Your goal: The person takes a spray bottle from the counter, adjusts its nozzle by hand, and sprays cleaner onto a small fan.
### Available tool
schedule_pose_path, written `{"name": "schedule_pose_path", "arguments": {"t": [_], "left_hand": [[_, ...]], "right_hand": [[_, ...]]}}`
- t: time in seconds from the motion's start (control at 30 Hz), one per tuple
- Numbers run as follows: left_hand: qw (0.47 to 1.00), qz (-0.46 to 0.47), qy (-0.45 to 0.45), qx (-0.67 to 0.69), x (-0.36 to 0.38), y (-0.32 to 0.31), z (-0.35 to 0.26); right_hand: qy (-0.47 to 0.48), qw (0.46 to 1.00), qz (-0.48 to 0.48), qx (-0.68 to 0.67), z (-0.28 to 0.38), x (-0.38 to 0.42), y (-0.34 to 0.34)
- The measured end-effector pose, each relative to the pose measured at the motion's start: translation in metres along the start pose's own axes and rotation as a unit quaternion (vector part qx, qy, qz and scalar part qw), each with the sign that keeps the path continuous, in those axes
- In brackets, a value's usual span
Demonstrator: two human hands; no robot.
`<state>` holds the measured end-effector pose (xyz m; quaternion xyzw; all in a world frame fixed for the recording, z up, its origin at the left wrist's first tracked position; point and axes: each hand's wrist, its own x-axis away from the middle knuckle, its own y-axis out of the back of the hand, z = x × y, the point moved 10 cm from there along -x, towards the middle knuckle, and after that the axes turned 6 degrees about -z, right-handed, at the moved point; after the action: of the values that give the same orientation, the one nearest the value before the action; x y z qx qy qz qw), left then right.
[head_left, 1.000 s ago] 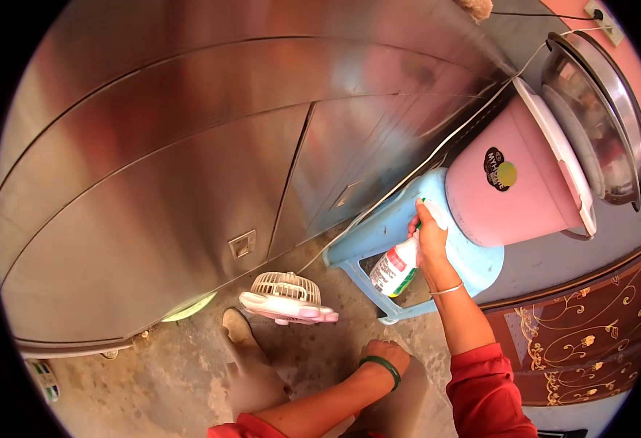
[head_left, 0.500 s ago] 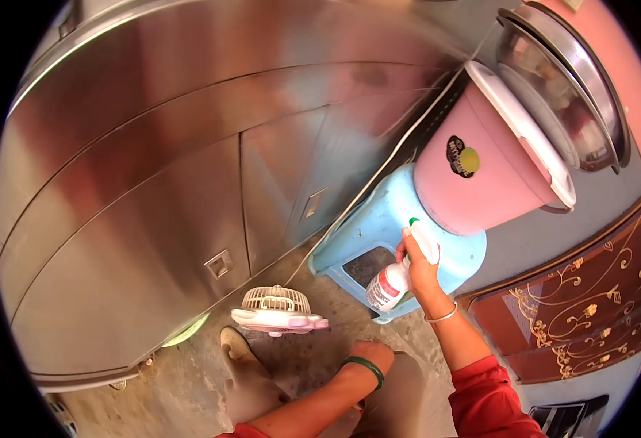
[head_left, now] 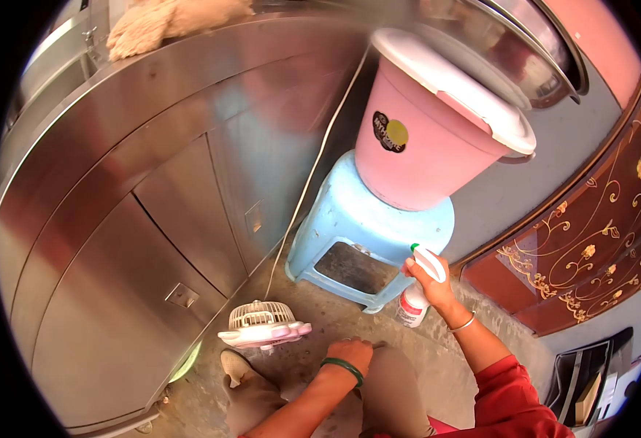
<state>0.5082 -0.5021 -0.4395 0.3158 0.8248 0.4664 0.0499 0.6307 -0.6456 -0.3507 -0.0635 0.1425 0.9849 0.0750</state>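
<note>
hanging below the right hand [head_left: 439, 293], a trigger spray bottle [head_left: 412, 309] is neck-gripped, seemingly for control; left hand [head_left: 352, 353]: closure cannot be told.

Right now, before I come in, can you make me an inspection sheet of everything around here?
Surface: bare, stained floor; blue stool standing on it.
Job's things: white spray bottle with a green nozzle tip, held in front of the stool.
Clutter: small fan near the feet; pink bucket with a white top, on the stool.
Hands: right hand grips the spray bottle near its neck; left hand rests at the knee, nothing seen in it.
Cables: white cord runs down beside the cabinet toward the fan.
Surroundings: metal cabinet on one side, brown patterned cloth on the other.
</note>
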Motion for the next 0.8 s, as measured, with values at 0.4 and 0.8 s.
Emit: {"name": "schedule_pose_path", "arguments": {"t": [0.4, 0.8], "left_hand": [[0.999, 0.039, 0.023, -0.027, -0.011, -0.004, 0.009], [1.000, -0.007, -0.017, 0.003, -0.016, -0.006, -0.003]], "right_hand": [[-0.122, 0.987, -0.003, -0.107, 0.035, -0.098, -0.104], [-0.187, 0.976, -0.073, -0.088, 0.026, -0.127, -0.108]]}}
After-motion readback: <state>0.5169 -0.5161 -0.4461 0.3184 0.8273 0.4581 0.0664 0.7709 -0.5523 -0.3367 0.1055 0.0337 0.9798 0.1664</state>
